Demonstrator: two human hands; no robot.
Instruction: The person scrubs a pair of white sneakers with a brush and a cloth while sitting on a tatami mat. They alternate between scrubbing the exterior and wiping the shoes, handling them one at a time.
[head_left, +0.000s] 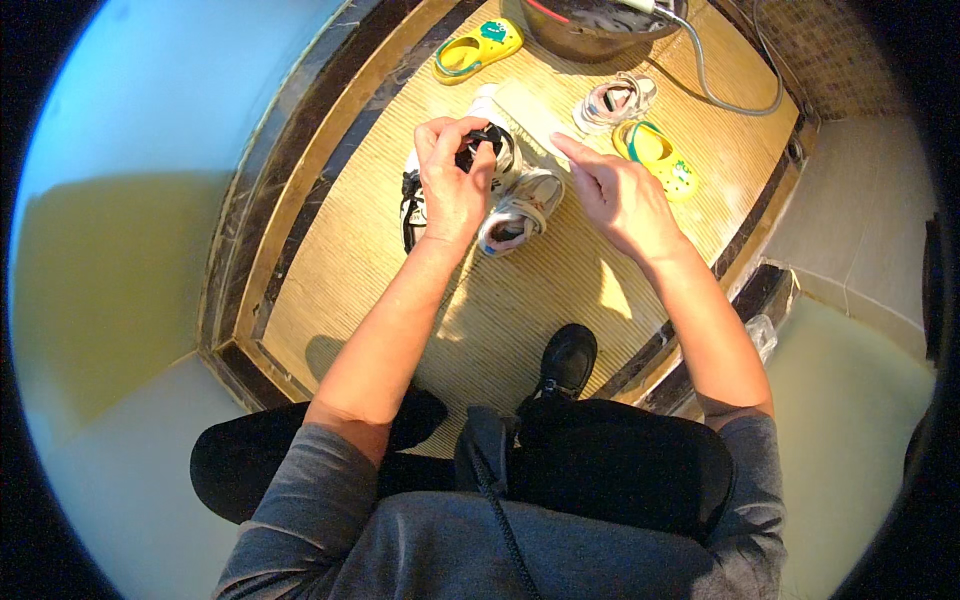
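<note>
My left hand grips a white shoe with black parts around its opening, fingers curled over the top. In my right hand is a pale scrub brush, its bristles facing the held shoe; glare blurs whether they touch. Partly behind my left hand lies a black-and-white shoe with black laces. Just below the held shoe, between my hands, rests a small light sneaker with straps. Its similar mate sits beyond my right hand.
One yellow clog with green trim lies at the far left, another beside my right hand. A dark basin stands at the back, with a metal hose curving from it. A raised stone edge borders the ribbed floor.
</note>
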